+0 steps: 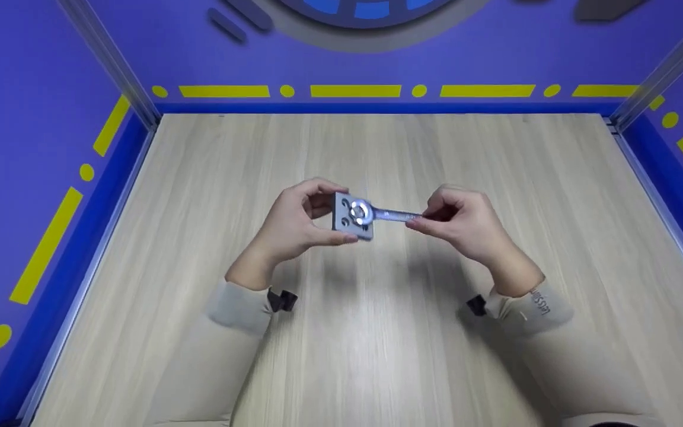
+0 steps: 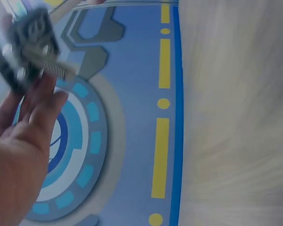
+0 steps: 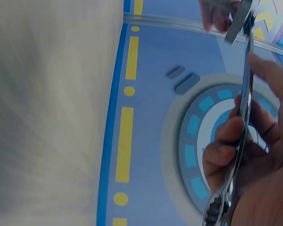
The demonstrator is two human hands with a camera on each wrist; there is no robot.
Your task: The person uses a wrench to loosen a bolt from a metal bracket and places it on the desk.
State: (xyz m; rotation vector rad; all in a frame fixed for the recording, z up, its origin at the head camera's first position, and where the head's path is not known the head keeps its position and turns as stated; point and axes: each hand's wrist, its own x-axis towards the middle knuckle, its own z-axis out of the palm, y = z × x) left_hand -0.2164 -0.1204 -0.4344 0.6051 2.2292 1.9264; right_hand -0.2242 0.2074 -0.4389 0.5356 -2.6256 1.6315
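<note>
My left hand (image 1: pixel 288 225) holds a square grey metal plate (image 1: pixel 353 230) by its edges, thumb below and fingers above. The plate has several round holes and is tilted up above the table. A threaded bolt (image 2: pixel 49 64) sticks out of its far side in the left wrist view. Pinched by its handle, a shiny wrench (image 1: pixel 393 215) extends from my right hand (image 1: pixel 466 225) to the plate. Its ring end sits around the bolt's head on the near face. At the wrench's other end, a toothed ring (image 3: pixel 214 209) shows below my right fingers in the right wrist view.
Both hands are above a pale wood-grain table (image 1: pixel 353 356). Blue panels with yellow markings (image 1: pixel 355 91) stand behind it and along both sides, with metal rails (image 1: pixel 667 207) at the side edges. Small black wrist cameras (image 1: pixel 285 300) sit by the sleeves.
</note>
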